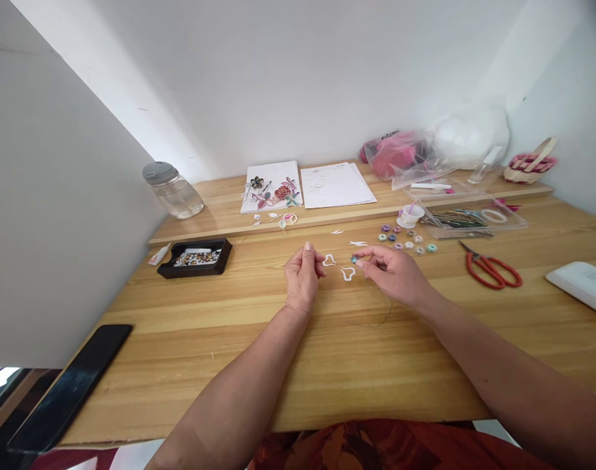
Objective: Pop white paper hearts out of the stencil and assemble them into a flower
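My right hand (pixel 390 271) pinches a small blue thread bobbin (pixel 354 259) between thumb and fingertips above the table. A thin thread (pixel 388 313) trails in a loose curve below this hand. My left hand (pixel 303 275) is closed with the thumb pressed on the fingers; what it pinches, if anything, is too small to make out. Close by its fingertips is a white curved paper cutout (pixel 329 260), and whether they touch I cannot tell. A second white cutout (pixel 348 274) lies between the hands. Narrow white paper pieces (pixel 358 243) lie just beyond.
Several coloured bobbins (pixel 408 239) lie near a white cup (pixel 410 216) and a clear tool box (pixel 469 222). Red-handled scissors (pixel 491 266) lie right. A black bead tray (pixel 194 258), phone (pixel 75 385) and water bottle (pixel 173 189) are left. Paper sheets (pixel 337 185) rest on the back ledge.
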